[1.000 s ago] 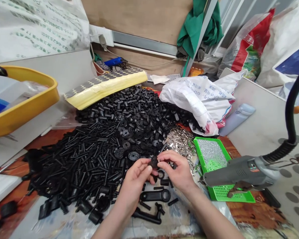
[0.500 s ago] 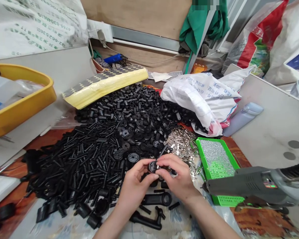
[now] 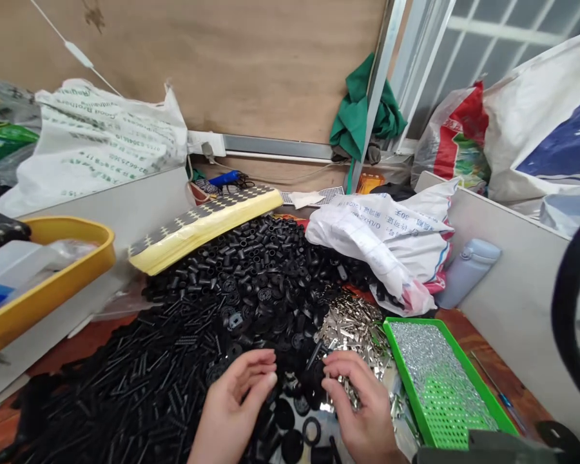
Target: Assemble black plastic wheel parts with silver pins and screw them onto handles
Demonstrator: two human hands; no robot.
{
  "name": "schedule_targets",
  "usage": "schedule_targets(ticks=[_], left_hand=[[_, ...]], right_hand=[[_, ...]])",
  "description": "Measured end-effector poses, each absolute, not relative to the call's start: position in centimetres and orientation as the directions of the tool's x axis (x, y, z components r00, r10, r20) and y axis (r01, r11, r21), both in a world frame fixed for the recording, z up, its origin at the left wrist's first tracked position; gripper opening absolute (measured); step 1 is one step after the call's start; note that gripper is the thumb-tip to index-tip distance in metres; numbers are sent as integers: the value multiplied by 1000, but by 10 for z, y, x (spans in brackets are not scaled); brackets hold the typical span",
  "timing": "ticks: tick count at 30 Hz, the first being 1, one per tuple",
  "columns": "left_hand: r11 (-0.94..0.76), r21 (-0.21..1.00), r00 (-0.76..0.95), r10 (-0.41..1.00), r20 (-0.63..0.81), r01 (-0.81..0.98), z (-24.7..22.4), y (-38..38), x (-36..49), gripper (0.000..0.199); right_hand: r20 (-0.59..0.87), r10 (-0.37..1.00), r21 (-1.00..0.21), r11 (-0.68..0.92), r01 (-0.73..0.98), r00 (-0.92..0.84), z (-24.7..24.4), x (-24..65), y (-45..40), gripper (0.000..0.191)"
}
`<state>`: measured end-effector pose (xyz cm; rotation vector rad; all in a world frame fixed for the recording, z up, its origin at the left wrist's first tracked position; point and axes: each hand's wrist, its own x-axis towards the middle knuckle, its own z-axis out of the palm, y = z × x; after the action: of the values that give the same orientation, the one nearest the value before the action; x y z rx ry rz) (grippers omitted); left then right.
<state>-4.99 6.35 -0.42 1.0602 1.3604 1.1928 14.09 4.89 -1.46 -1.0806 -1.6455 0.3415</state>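
My left hand (image 3: 236, 399) hovers over the black parts with its fingers curved and a gap between thumb and fingertips; nothing shows in it. To its right, my right hand (image 3: 362, 403) has thumb and index finger pinched together. A small item seems to be between those fingertips, but its shape is unclear. Directly beside them is a dark round part (image 3: 313, 381), and I cannot tell whether it is gripped or lies on the pile. Below and between the hands lie a black ring (image 3: 312, 430) and several round black caps (image 3: 292, 444).
Black screw-like rods (image 3: 149, 374) and short black tubes (image 3: 251, 245) are heaped left and behind. Metal clips (image 3: 350, 328) lie beside a green tray (image 3: 418, 412) of small silver pieces. A yellow-edged stack (image 3: 207, 225), white sack (image 3: 381, 238), bottle (image 3: 468, 274) and yellow bin (image 3: 77, 270) surround the heap.
My hands were together at a round black part with a shiny metal piece; now they are apart. The view has tilted up, so the power tool at right has mostly dropped out.
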Motion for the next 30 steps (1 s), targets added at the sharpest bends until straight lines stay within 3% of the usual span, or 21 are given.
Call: schedule_targets(ticks=[4,7,9,13,16,24,30], left_hand=[[-47,964,-136,987,85,262,15,106,-43,20],[-221,778,79,973,216,588,26,142,-17,16],[-298,709,181,954,239,639,29,165,9,16],[-391,602,345,918,197,696,23,208,63,14],[-369,518,350,927,139,772,13,232,95,13],[-359,372,348,932,99,856,6,258,154,32],[-347,290,351,935,39,892,5,261,161,33]], right_hand=[[658,748,-669,527,523,88,-12,161,56,13],[681,698,-686,503,526,219,-10,177,62,10],[671,653,-725,479,496,351,-9,187,66,6],[575,609,-818,431,382,546,-6,204,73,7],[539,591,-839,435,325,600,-2,209,75,9],[565,569,-821,461,338,597,11,215,70,4],[504,659,-864,385,326,559,12,213,69,6]])
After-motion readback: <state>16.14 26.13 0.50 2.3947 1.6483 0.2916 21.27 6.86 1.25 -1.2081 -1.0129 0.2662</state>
